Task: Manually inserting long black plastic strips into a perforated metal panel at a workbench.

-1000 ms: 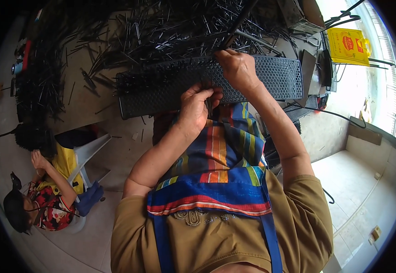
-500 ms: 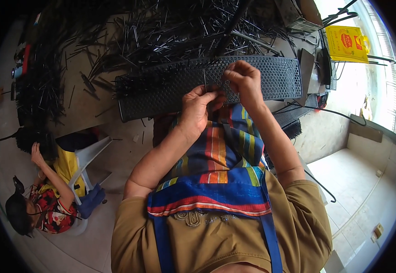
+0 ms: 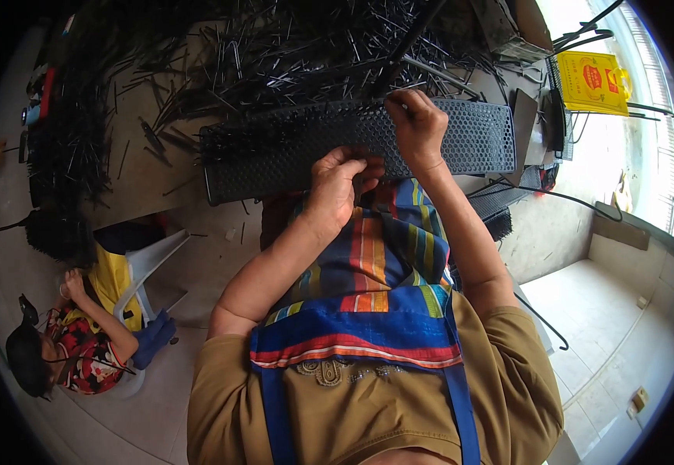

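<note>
Where the view begins, nearest: a striped apron (image 3: 368, 325), blue, red and orange, over an olive shirt. Left hand (image 3: 335, 186): fingers curled at the near edge of a long black perforated panel (image 3: 275, 159), pinching something too small to identify. Right hand (image 3: 418, 128): fingers clenched at the panel's far edge, gripping what looks like a thin black rod; exact contents cannot be told. Panel: lies across the surface (image 3: 147, 174), between lap and rod pile. Beyond: heap of loose black rods (image 3: 290, 54). Far right: yellow container (image 3: 591, 81). Lower left, well apart: another person (image 3: 65, 341) seated by a white plastic chair (image 3: 151, 260).
</note>
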`<act>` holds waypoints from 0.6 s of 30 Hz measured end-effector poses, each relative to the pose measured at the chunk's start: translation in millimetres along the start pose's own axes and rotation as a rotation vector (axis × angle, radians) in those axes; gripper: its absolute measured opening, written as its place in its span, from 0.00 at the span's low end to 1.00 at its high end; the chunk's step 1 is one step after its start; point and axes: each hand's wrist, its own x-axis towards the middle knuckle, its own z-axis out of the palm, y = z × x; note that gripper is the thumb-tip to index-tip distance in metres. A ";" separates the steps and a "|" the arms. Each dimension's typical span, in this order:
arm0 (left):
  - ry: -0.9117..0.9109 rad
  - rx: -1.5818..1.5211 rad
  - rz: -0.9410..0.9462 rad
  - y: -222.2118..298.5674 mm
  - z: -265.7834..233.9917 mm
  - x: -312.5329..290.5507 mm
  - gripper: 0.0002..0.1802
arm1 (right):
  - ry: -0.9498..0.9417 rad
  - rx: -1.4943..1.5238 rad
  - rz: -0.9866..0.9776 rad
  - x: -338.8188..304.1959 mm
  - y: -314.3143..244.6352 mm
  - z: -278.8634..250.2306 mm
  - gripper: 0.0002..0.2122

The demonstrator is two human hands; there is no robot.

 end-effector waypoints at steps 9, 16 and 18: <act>-0.023 -0.057 0.008 -1.0 -0.7 1.2 0.07 | -0.108 -0.322 -0.028 -10.9 -8.3 -10.3 0.07; -0.082 -0.083 -0.002 -4.5 8.1 4.9 0.08 | -0.337 0.496 0.390 -31.8 -9.4 -19.2 0.06; -0.057 -0.076 -0.003 -1.4 8.3 2.9 0.08 | -0.163 0.692 0.672 -20.5 -11.3 -27.9 0.04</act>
